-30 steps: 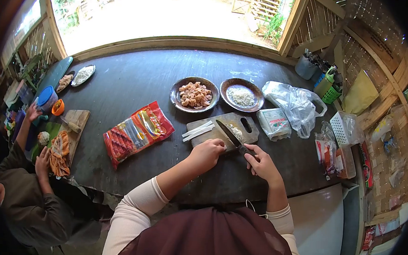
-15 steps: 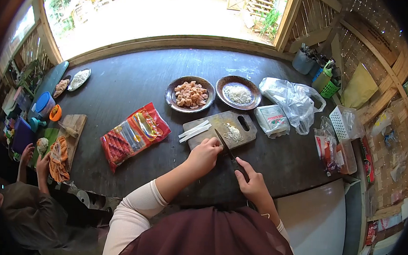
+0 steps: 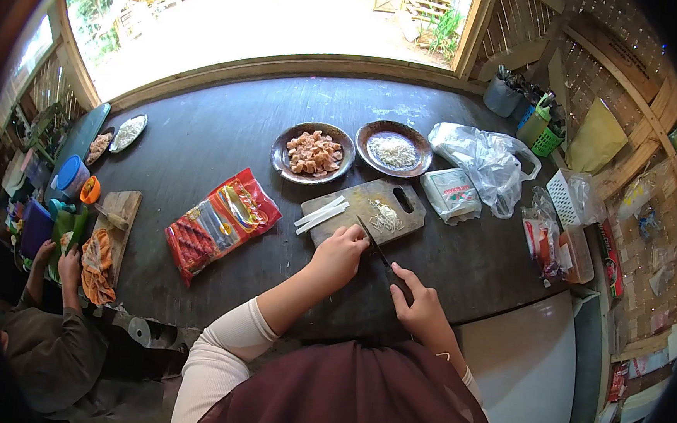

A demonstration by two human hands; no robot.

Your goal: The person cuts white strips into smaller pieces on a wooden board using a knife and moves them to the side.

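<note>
My right hand [image 3: 420, 296] is closed around the dark handle of a knife [image 3: 374, 241], whose blade slants up and left over the near edge of the wooden cutting board [image 3: 330, 223]. Beside the blade, my left hand [image 3: 341, 252] rests at the board's edge with its fingers bunched; what they pinch is hidden. Several white strips [image 3: 323, 213] lie on the board's left part. Small white cut pieces [image 3: 385, 216] are heaped to the right of the blade, near the board's handle hole.
Behind the board stand a plate of brown chunks [image 3: 315, 154] and a plate of white shreds [image 3: 394, 150]. A red packet [image 3: 221, 224] lies left, plastic bags [image 3: 485, 166] right. At far left, another person's hands [image 3: 60, 260] hold a green leaf [image 3: 67, 230] near an orange cloth [image 3: 98, 268].
My hands and the knife stay almost in place. At the left, the other person's hands have drawn together, and the green leaf is now lifted around the white ball. The view has shifted slightly.
</note>
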